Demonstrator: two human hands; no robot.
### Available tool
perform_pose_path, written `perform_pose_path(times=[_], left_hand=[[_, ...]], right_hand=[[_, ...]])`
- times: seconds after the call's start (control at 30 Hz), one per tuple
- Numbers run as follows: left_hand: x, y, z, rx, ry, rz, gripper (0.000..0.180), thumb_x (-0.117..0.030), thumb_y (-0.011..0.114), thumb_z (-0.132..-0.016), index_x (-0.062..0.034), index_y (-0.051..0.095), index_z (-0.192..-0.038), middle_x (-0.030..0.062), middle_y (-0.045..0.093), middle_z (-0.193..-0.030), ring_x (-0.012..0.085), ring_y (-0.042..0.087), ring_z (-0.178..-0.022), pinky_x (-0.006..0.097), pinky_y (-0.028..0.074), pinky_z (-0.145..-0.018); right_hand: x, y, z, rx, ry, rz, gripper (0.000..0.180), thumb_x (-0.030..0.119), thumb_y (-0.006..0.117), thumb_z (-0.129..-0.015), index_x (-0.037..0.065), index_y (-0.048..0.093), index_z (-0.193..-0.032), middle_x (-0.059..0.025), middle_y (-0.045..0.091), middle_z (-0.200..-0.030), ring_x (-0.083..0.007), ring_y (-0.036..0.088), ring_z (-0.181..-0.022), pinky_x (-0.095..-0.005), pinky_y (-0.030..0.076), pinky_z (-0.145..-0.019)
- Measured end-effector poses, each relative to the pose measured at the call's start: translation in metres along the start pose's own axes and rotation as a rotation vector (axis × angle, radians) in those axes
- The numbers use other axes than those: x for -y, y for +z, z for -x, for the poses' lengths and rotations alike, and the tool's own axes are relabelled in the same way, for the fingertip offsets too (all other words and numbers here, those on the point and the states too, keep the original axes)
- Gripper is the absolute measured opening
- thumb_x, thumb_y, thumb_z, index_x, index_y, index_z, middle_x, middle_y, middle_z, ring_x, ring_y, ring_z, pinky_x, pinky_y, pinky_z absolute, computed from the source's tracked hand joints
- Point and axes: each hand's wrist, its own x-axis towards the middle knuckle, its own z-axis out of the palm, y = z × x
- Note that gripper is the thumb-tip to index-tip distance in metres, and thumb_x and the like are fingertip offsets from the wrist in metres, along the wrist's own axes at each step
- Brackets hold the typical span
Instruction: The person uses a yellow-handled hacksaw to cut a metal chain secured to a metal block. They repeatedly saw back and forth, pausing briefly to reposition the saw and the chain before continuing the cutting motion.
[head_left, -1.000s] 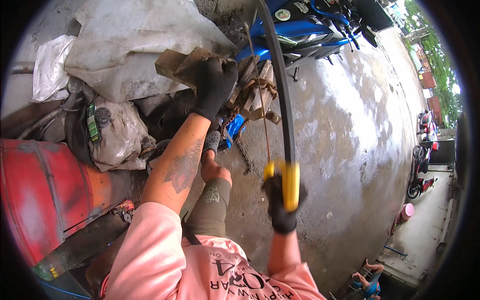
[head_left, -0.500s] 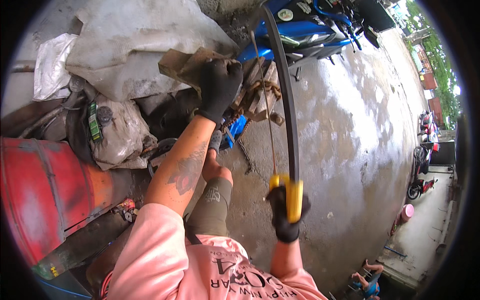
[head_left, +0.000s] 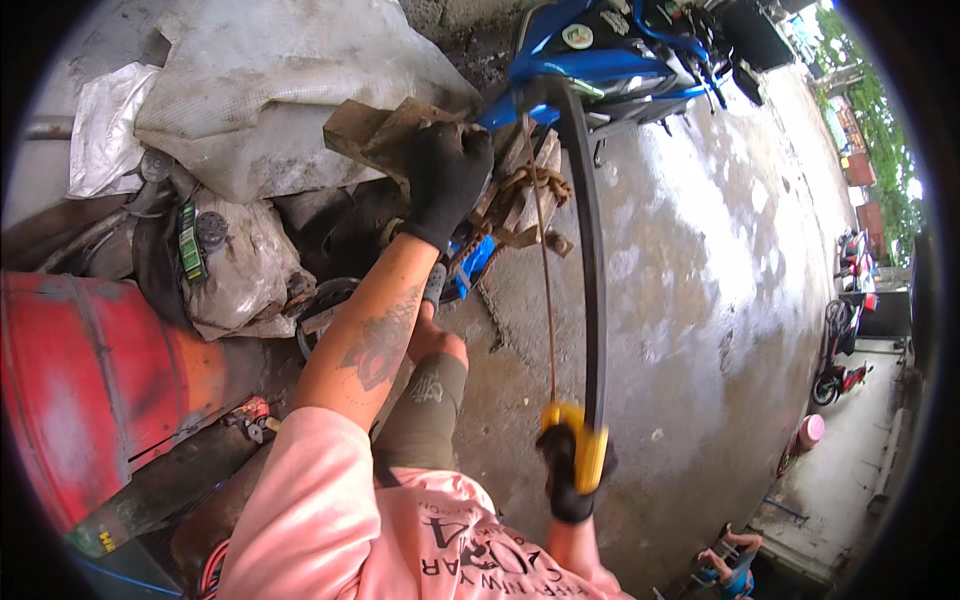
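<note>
As my left hand (head_left: 447, 185) is clasping the brown block (head_left: 366, 133) and right hand (head_left: 562, 468) the saw (head_left: 593, 275), I am seeing no completed cut.

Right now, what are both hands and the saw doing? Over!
Right hand gripping yellow-handled hacksaw. Left hand curled over wooden block, grip hidden. Rusty chain behind blade in view; contact unclear.

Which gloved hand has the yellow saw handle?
The right hand, low in view, grips the yellow handle; the left hand is at the brown block.
</note>
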Motion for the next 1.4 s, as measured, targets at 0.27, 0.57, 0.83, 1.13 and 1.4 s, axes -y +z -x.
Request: perform_pose_path(times=[0.27, 0.57, 0.83, 1.13, 1.4], left_hand=[[-0.015, -0.001, -0.004, 0.135, -0.152, 0.138, 0.031, -0.024, 0.063, -0.086, 0.001, 0.07, -0.071, 0.0247, 0.067, -0.07, 0.0411, 0.069, -0.07, 0.049, 0.052, -0.066], [-0.008, -0.003, -0.001, 0.068, -0.121, 0.085, 0.031, -0.023, 0.063, -0.087, 0.0016, 0.069, -0.07, 0.0243, 0.066, -0.07, 0.0396, 0.07, -0.07, 0.048, 0.051, -0.065], [-0.014, -0.007, -0.003, 0.102, -0.049, 0.054, 0.028, -0.023, 0.063, -0.087, 0.0006, 0.072, -0.077, 0.0236, 0.069, -0.076, 0.0392, 0.071, -0.076, 0.047, 0.054, -0.07], [-0.015, 0.004, -0.002, 0.137, -0.091, 0.054, 0.029, -0.024, 0.062, -0.087, 0.0003, 0.073, -0.076, 0.0223, 0.069, -0.072, 0.0394, 0.071, -0.073, 0.047, 0.054, -0.07], [-0.013, -0.007, -0.002, 0.063, -0.071, 0.06, 0.031, -0.023, 0.061, -0.088, 0.0012, 0.069, -0.07, 0.0221, 0.066, -0.068, 0.0401, 0.068, -0.068, 0.049, 0.053, -0.068]], right_hand=[[0.004, 0.065, -0.163, 0.072, -0.246, -0.448, 0.022, 0.015, 0.072, -0.092, 0.004, 0.063, -0.109, -0.0026, 0.068, -0.097, -0.0148, 0.065, -0.079, -0.0284, 0.052, -0.066], [-0.033, -0.003, -0.018, 0.053, -0.015, -0.008, 0.024, 0.022, 0.068, -0.097, -0.002, 0.069, -0.097, -0.0069, 0.068, -0.074, -0.0133, 0.064, -0.064, -0.0279, 0.052, -0.062], [-0.012, 0.04, -0.103, 0.016, -0.139, -0.204, 0.013, 0.015, 0.07, -0.092, 0.007, 0.066, -0.083, -0.0048, 0.058, -0.068, -0.0167, 0.059, -0.057, -0.0344, 0.047, -0.053], [0.003, 0.045, -0.14, 0.039, -0.137, -0.241, 0.01, 0.01, 0.07, -0.092, 0.002, 0.066, -0.087, -0.0052, 0.066, -0.075, -0.0146, 0.064, -0.067, -0.029, 0.05, -0.062], [-0.014, -0.011, 0.014, -0.035, 0.242, -0.162, 0.017, 0.017, 0.068, -0.095, 0.001, 0.072, -0.097, -0.0058, 0.07, -0.075, -0.0156, 0.066, -0.068, -0.03, 0.053, -0.066]])
